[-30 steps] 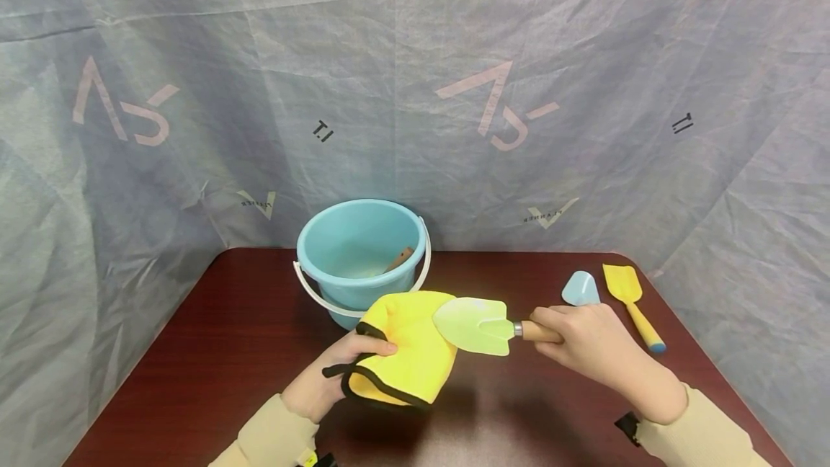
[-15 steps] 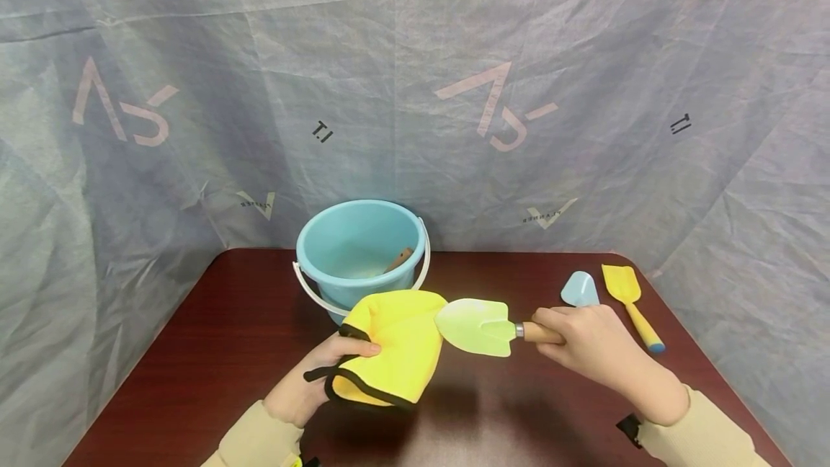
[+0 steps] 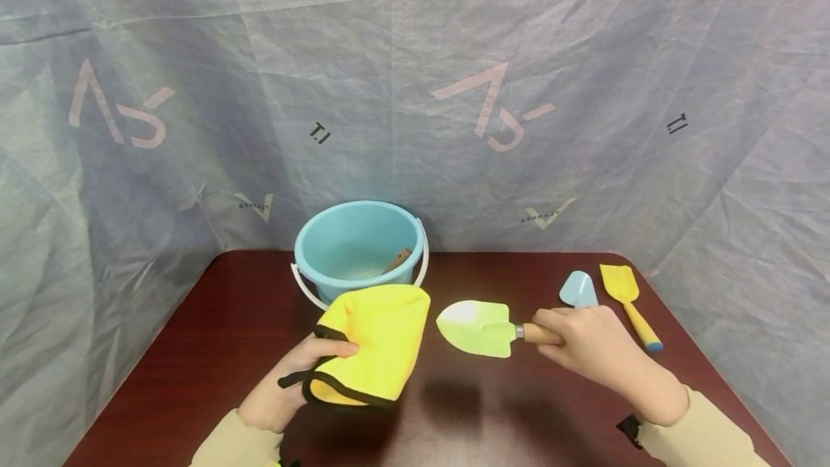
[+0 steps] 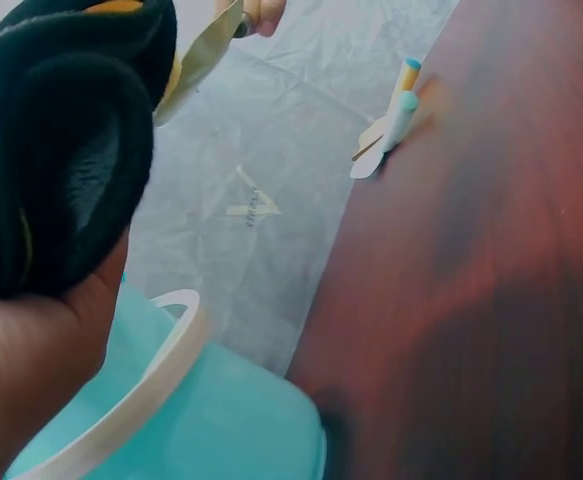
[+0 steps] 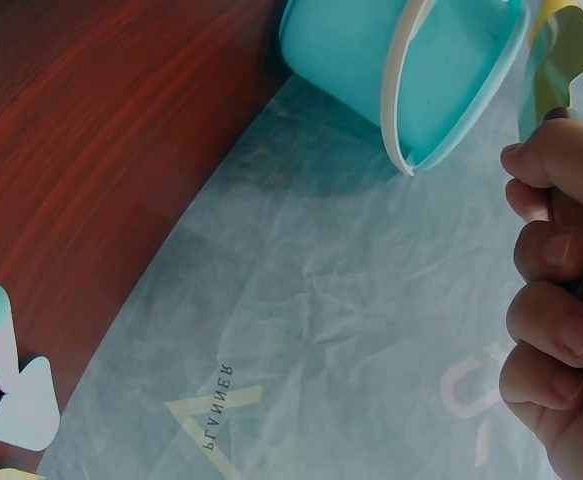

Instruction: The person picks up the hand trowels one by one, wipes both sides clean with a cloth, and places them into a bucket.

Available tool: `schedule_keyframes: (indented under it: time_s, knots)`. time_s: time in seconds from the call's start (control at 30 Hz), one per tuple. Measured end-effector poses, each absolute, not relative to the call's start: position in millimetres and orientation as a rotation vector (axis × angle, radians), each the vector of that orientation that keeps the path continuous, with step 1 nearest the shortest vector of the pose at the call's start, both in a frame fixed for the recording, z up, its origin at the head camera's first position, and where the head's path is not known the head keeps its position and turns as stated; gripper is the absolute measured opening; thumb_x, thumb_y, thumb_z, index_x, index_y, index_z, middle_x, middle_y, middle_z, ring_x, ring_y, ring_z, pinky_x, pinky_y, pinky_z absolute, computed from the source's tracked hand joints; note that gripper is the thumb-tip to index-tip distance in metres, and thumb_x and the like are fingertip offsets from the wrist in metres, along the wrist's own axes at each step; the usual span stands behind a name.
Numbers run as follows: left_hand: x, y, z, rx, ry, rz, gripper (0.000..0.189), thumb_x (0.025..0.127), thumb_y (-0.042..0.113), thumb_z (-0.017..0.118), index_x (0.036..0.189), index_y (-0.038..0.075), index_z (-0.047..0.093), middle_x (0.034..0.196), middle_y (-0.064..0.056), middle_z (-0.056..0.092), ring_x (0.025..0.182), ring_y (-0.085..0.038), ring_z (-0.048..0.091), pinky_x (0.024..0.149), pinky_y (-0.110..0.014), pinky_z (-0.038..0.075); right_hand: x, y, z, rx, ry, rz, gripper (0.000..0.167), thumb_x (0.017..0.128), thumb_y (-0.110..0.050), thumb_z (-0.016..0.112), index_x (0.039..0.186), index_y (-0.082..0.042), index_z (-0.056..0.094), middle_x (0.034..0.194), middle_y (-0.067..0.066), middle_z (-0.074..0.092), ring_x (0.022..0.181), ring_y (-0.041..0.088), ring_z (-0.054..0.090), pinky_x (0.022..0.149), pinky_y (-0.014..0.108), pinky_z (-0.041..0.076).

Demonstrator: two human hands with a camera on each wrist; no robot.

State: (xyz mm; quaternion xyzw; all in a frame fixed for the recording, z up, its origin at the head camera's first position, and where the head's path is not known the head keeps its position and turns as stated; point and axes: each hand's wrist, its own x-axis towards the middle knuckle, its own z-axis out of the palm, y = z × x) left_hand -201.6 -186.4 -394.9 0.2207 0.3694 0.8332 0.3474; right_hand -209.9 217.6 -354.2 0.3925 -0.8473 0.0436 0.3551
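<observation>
My left hand (image 3: 295, 370) pinches a folded yellow cloth (image 3: 379, 341) with black edging, its thumb lying on top. The left wrist view shows the dark side of that cloth (image 4: 61, 170) above the palm. Curled round the wooden handle of a garden trowel (image 3: 476, 326) is my right hand (image 3: 593, 344). The trowel's pale green blade points left, a small gap away from the cloth. In the right wrist view the fingers (image 5: 556, 335) wrap the handle, and the blade is at the upper right.
Behind the cloth stands a light blue bucket (image 3: 357, 283) with a white handle; a wooden-handled tool (image 3: 398, 259) lies inside. At the table's back right are a small light blue scoop (image 3: 578, 288) and a yellow shovel (image 3: 632, 305). Grey fabric (image 3: 402, 92) hangs behind the dark red table (image 3: 214, 323).
My left hand has moved left with the cloth, away from the trowel blade, and a gap now shows between them. My right hand and the trowel have hardly moved.
</observation>
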Motion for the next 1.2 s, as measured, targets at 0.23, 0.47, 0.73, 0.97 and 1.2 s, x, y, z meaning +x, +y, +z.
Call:
schedule_keyframes:
  time_s: [0.23,0.47,0.73,0.97,1.2]
  knots:
    - [-196.9,-198.7,-384.7,0.613,1.022,2.193,0.04,0.092,-0.01,0.035,0.123,0.007,0.054,0.117,-0.009,0.064,0.106,-0.024,0.064,0.089,-0.036,0.051,-211.5,217.4,-352.7,0.992,-2.191,0.105,0.031,0.056,-0.015,0.069,0.065,-0.025,0.041,0.055,-0.019,0.018,0.052,-0.004,0.013,0.043,0.013,0.008]
    - [-193.5,-206.4,-371.7,0.775,1.12,2.21,0.05,0.092,-0.012,0.036,0.136,0.012,0.042,0.127,-0.009,0.057,0.111,-0.026,0.061,0.089,-0.04,0.051,-213.8,213.9,-344.6,0.941,-2.226,0.113,0.031,0.056,-0.015,0.071,0.065,-0.024,0.043,0.054,-0.019,0.022,0.049,-0.002,0.015,0.041,0.015,0.012]
    - [-182.4,-207.2,-356.8,0.815,1.519,2.176,0.042,0.091,-0.007,0.05,0.13,0.009,0.051,0.117,-0.007,0.063,0.101,-0.021,0.065,0.084,-0.038,0.054,-224.5,203.5,-332.6,0.902,-2.191,0.067,0.028,0.058,-0.016,0.071,0.066,-0.023,0.045,0.051,-0.018,0.024,0.047,0.0,0.015,0.04,0.017,0.01]
    - [-176.1,-204.5,-349.4,0.872,2.008,2.093,0.043,0.086,-0.003,0.061,0.127,0.009,0.051,0.111,-0.002,0.064,0.094,-0.017,0.066,0.076,-0.034,0.057,-232.1,187.5,-316.6,0.869,-2.244,0.102,0.029,0.06,-0.013,0.075,0.067,-0.022,0.048,0.051,-0.018,0.028,0.046,0.001,0.018,0.039,0.019,0.015]
    - [-174.2,-199.2,-349.0,1.09,2.491,1.852,0.048,0.08,-0.004,0.069,0.124,0.005,0.053,0.108,0.001,0.063,0.088,-0.01,0.062,0.071,-0.027,0.055,-241.3,164.0,-295.8,0.837,-2.327,0.147,0.029,0.066,-0.01,0.071,0.063,-0.02,0.044,0.051,-0.014,0.026,0.045,0.007,0.021,0.038,0.023,0.02]
